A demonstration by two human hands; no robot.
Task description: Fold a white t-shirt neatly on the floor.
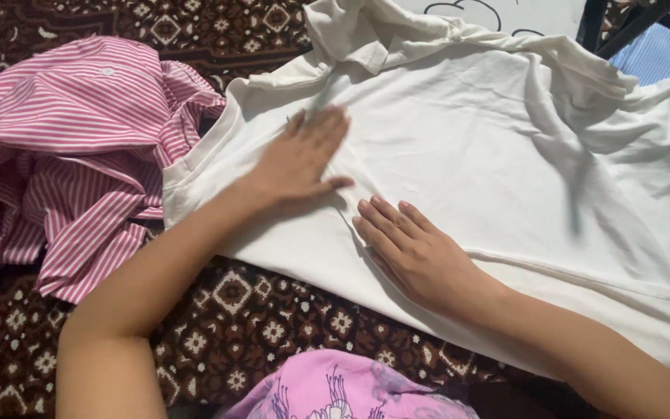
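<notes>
A white garment (pixel 505 155) lies spread over a dark brown patterned cloth surface (pixel 257 318). My left hand (pixel 302 159) presses flat on the garment near its left edge, fingers apart and pointing away from me. My right hand (pixel 412 250) rests flat on the garment just below and to the right of the left hand, fingers pointing up-left. Neither hand grips the fabric. The garment's upper part is bunched in folds near the top.
A crumpled pink-and-white striped shirt (pixel 71 155) lies at the left, touching the white garment's edge. A pink printed fabric (pixel 343 392) shows at the bottom centre. Blue striped cloth (pixel 661 54) and dark bars sit at the top right corner.
</notes>
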